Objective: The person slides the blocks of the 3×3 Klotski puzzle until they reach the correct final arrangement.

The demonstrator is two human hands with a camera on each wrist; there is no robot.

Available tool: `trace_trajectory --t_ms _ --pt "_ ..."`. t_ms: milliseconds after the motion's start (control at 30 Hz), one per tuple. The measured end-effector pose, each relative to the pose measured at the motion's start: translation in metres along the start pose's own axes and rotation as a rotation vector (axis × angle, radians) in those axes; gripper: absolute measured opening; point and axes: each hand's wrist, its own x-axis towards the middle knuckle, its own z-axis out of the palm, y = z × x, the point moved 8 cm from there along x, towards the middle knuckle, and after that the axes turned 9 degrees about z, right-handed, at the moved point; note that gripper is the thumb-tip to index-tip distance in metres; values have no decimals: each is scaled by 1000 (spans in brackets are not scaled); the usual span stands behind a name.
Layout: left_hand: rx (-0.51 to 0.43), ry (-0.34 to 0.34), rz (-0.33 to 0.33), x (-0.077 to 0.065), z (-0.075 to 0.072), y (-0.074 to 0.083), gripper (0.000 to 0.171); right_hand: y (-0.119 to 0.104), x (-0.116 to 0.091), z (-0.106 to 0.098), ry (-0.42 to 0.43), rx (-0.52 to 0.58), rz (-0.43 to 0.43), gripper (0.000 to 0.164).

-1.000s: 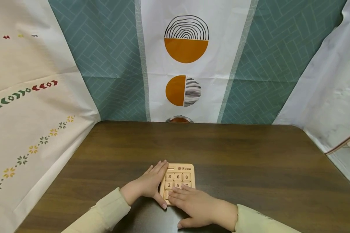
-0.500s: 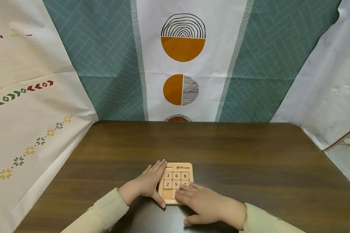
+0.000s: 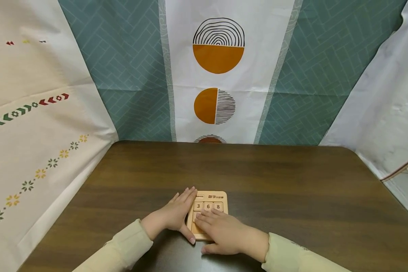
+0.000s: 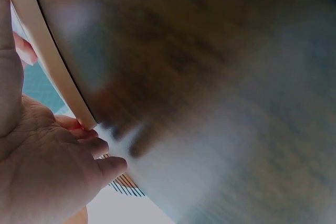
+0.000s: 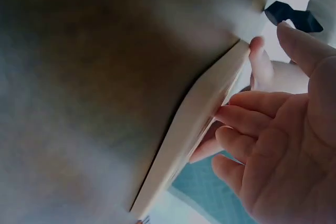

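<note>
Board of pale rectangular wood point(image 3: 209, 200) lies well apart from the brown wooden counter's far edge point(image 3: 244, 144); wide-spread left hand point(image 3: 172, 215) touches its left side, straight-fingered right hand point(image 3: 226, 232) apparently touches square numbered tiles point(image 3: 208, 206).

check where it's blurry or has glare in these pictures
Head view: number board and table look fairly sharp, pale sheen near the bottom edge; left wrist view: table smeared and hazy, dark smudges, shadow or reflection, beside the left fingers; right wrist view: similar haze, dark line beneath the number board's edge.
</note>
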Motion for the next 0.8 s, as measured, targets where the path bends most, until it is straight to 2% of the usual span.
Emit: trace_trajectory --t_ms 367,467,633,800 --pt "-22 0 -6 0 2 0 138 -19 -19 1 -2 -15 -59 74" --pt "-19 -1 -9 0 0 0 138 -13 -13 -3 11 -7 -24 73" --pt "-4 0 -7 0 -1 1 137 9 6 -5 19 11 100 71" --pt "-11 -4 1 0 -1 2 136 14 13 1 -7 58 103 75"
